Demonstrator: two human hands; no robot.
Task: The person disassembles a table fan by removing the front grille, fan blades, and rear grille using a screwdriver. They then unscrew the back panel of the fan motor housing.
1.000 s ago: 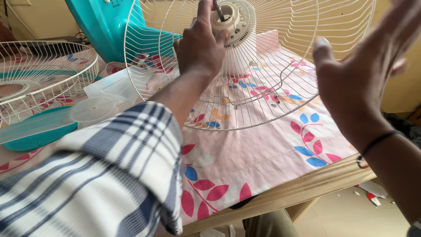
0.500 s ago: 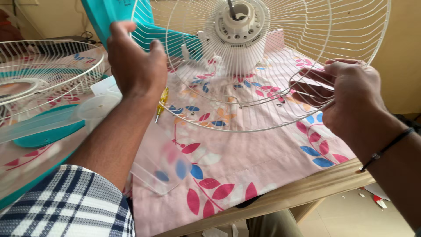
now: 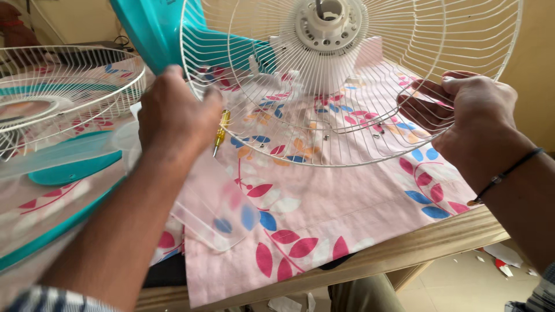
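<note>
2 hands gripping white fan guard point(image 3: 370, 115), floral tablecloth point(image 3: 347, 202)

- Left hand point(image 3: 176, 112): bare, no ring or band that shows; forearm bare along most of its length.
- Sleeve point(image 3: 55, 300): a plaid cuff in white, navy and grey, seen only at the bottom left corner.
- Right hand point(image 3: 477, 118): bare.
- Bracelet point(image 3: 509, 171): a thin dark cord round the right wrist, with a small bead-like knot on its underside.
</note>
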